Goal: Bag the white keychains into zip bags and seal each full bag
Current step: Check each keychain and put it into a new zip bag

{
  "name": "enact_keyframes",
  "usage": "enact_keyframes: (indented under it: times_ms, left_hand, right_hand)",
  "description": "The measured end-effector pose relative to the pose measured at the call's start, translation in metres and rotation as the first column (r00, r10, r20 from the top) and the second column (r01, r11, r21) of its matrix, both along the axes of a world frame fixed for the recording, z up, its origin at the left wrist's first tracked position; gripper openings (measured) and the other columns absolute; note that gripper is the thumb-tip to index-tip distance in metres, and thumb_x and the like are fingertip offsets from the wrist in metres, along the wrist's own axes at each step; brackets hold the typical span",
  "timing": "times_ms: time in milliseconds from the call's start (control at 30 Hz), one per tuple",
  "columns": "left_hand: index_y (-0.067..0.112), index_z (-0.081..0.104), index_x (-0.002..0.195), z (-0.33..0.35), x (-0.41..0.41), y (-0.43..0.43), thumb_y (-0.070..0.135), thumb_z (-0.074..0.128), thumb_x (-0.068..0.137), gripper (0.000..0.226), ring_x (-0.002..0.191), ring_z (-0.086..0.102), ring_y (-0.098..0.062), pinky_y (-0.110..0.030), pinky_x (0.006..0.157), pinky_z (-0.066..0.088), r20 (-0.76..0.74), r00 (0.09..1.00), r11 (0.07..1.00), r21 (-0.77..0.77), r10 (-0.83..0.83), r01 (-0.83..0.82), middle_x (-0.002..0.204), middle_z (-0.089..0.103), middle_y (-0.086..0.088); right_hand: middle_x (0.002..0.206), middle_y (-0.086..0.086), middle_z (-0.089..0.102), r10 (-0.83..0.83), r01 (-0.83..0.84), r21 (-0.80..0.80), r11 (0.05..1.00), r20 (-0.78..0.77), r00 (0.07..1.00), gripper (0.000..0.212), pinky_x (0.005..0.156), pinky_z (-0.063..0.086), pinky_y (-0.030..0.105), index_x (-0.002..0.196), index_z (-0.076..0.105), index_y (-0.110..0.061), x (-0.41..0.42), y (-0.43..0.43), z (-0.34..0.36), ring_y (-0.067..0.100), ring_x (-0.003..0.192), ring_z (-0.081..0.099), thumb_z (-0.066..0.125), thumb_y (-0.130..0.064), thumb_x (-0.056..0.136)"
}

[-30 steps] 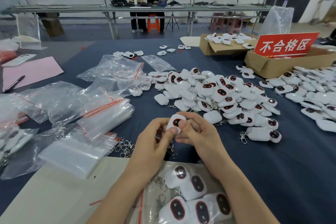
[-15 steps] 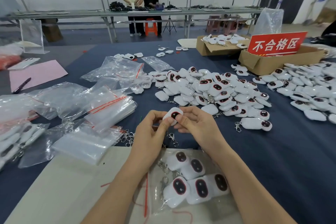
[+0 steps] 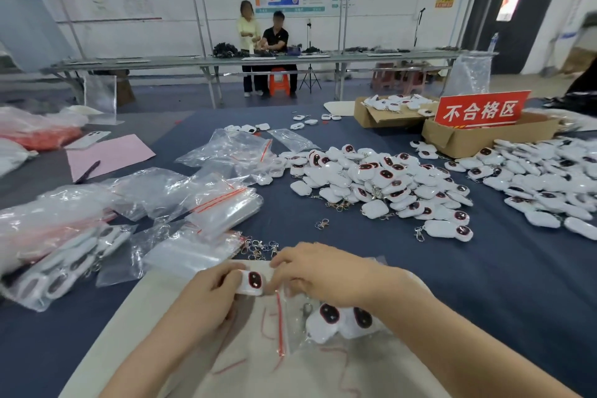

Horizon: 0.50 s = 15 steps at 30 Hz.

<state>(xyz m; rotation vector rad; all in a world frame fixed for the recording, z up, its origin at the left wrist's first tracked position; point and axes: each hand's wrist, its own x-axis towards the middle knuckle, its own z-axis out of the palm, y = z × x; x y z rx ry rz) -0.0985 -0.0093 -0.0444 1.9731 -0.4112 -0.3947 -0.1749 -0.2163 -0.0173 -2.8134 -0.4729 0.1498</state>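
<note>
Left hand [image 3: 206, 296] grips one white keychain [image 3: 252, 283] at the zip bag [image 3: 292, 333] mouth; right hand [image 3: 323, 271] pinches that mouth. Bag contains at least two keychains [image 3: 326, 320]. Cardboard box [image 3: 371, 118] holds more.

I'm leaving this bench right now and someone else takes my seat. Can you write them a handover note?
Hands: left hand grips one white keychain at the mouth of the zip bag. The right hand is at that mouth, fingertips by the keychain; whether it pinches the bag is unclear.
Bag: unsealed, on the beige sheet, at least two bagged keychains inside.
Done: filled bags lie at the left.
Left: insert this one, fill, seal. The loose pile waits; empty bags are left of it.
</note>
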Motion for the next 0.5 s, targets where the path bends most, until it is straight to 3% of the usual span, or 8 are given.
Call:
enact_keyframes:
  times_ms: [100,233,400,500]
  left_hand:
    - [0.012,0.071,0.099,0.004,-0.008,0.004,0.007,0.046,0.104,0.026,0.042,0.046,-0.018,-0.02,0.04,0.034,-0.014,0.999,1.0,-0.001,-0.029,0.029,0.056,0.052,-0.004]
    - [0.019,0.07,0.101,0.009,-0.017,0.009,0.012,0.051,0.104,0.021,0.044,0.049,-0.011,-0.019,0.042,0.037,-0.019,0.999,0.999,0.0,-0.037,0.037,0.05,0.054,0.004]
    - [0.015,0.069,0.093,0.015,-0.023,0.013,0.008,0.052,0.104,0.022,0.043,0.049,-0.009,-0.016,0.042,0.036,-0.01,1.0,1.0,-0.014,-0.023,0.023,0.066,0.058,-0.005]
    - [0.017,0.071,0.095,0.019,-0.027,0.015,0.01,0.055,0.103,0.019,0.048,0.052,-0.003,-0.011,0.045,0.038,-0.026,0.999,0.999,-0.037,-0.027,0.026,0.078,0.064,-0.003]
  right_hand:
    - [0.132,-0.009,0.055,-0.063,0.063,0.039,0.997,-0.004,0.998,0.03,0.099,0.043,0.042,0.112,0.07,-0.028,0.0,0.002,0.0,0.017,0.115,0.047,0.055,-0.008,0.095]
    - [0.136,-0.01,0.051,-0.076,0.076,0.008,0.997,-0.024,0.997,0.048,0.093,0.046,0.039,0.129,0.062,-0.037,-0.002,0.001,0.002,0.015,0.117,0.045,0.056,-0.004,0.094]
    - [0.121,-0.012,0.054,-0.1,0.1,0.024,0.995,0.001,0.995,0.035,0.086,0.05,0.04,0.103,0.069,-0.029,-0.004,0.002,0.002,0.008,0.107,0.047,0.057,0.0,0.089]
    - [0.103,-0.015,0.061,-0.191,0.2,0.195,0.96,-0.061,0.98,0.027,0.092,0.05,0.038,0.096,0.07,-0.031,-0.005,-0.001,0.004,0.002,0.097,0.059,0.053,-0.01,0.091]
